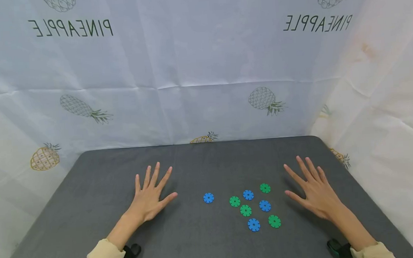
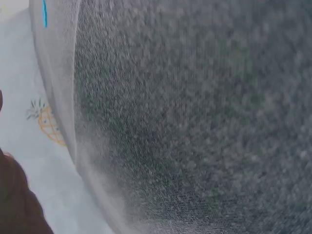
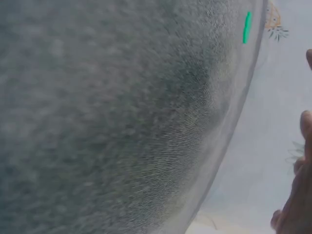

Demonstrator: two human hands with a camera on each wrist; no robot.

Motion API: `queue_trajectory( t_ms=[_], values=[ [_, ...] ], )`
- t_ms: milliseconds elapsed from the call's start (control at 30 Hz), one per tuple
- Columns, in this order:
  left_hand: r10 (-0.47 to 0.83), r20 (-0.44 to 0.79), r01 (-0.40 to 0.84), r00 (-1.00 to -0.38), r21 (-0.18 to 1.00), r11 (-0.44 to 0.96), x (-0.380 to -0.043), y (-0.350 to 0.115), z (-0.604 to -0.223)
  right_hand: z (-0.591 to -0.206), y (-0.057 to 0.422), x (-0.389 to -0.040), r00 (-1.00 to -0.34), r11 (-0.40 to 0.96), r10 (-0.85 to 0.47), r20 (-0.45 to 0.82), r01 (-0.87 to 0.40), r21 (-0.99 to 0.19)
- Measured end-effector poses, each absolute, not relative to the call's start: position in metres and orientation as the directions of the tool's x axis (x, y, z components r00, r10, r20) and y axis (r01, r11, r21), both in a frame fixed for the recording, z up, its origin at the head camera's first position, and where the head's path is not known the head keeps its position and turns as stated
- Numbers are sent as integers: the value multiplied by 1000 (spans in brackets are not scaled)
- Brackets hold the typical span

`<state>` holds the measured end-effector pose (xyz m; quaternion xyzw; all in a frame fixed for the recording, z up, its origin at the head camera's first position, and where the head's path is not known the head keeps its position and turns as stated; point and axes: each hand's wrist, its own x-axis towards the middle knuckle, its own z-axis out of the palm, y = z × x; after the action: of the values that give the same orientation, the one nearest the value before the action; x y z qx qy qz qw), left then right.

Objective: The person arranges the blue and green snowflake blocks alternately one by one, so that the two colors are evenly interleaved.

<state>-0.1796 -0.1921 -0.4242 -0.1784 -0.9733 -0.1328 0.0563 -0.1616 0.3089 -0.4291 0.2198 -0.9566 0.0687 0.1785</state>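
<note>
Head view: left hand (image 1: 148,203) and right hand (image 1: 318,196) well apart, fingers spread over the grey bench (image 1: 185,242); between them lie four blue slotted discs (image 1: 265,205) and four green slotted discs (image 1: 274,221), most nearer the right, one blue piece off to the left. Left wrist view: blue sliver seen edge-on near bench's far rim, part of the hand at frame edge. Right wrist view: green sliver likewise, fingertips before the pineapple-print cloth (image 3: 253,146).
</note>
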Motion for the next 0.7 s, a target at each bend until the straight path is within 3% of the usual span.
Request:
queue_trajectory(
  t_ms=[200,433,600,700],
  values=[
    [399,225,451,-889,288,845,-179,-187,-423,-430,307,-156,-826,863,-426,369,-493,-108],
    [397,227,452,-889,565,690,-183,-180,-423,-429,307,-149,-836,801,-422,352,-525,-287],
    [377,236,430,-895,677,597,-184,-175,-423,-429,306,-146,-834,703,-418,361,-548,-452],
    [369,204,387,-907,749,538,-182,-173,-423,-429,305,-144,-821,669,-420,387,-568,-479]
  ],
)
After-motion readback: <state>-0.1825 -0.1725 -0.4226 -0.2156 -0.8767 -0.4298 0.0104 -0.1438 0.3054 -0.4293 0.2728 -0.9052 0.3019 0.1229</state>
